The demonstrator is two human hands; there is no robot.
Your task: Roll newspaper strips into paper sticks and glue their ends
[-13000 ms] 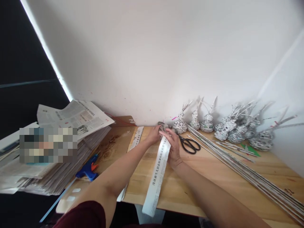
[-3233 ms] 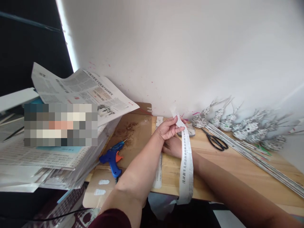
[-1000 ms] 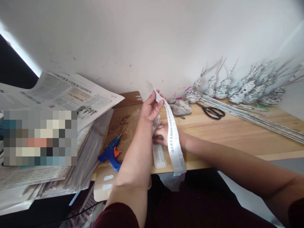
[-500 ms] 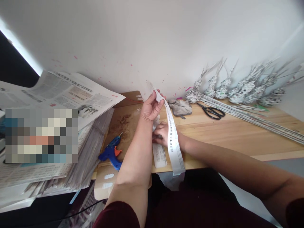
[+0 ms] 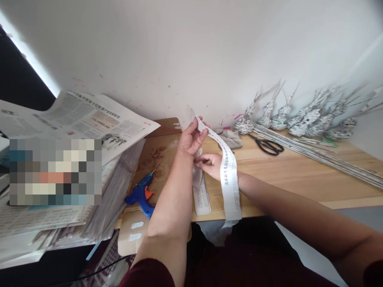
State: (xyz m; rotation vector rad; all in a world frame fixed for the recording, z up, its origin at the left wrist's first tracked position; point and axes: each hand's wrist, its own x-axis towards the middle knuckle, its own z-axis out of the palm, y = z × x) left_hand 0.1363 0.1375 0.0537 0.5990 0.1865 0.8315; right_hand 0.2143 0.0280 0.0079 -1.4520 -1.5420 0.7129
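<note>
My left hand [image 5: 190,138] is raised above the wooden table [image 5: 299,175] and pinches the top end of a long printed newspaper strip [image 5: 229,179]. The strip drapes over my right wrist and hangs past the table's front edge. My right hand [image 5: 211,164] lies lower, its fingers pinched on the top strip of a small stack of newspaper strips [image 5: 201,193] that lies flat on the table. The stack's upper end curls up under that pinch.
A blue glue gun [image 5: 140,194] lies on a brown board [image 5: 155,159] at left, beside a tall pile of newspapers [image 5: 89,131]. A grey cloth [image 5: 231,138], black scissors [image 5: 267,144], long rolled paper sticks [image 5: 323,157] and several woven paper figures [image 5: 299,117] sit along the wall.
My right hand has lifted slightly off the stack, raising the end of a strip. The long strip now drapes further right over my wrist. My left hand stays raised.
</note>
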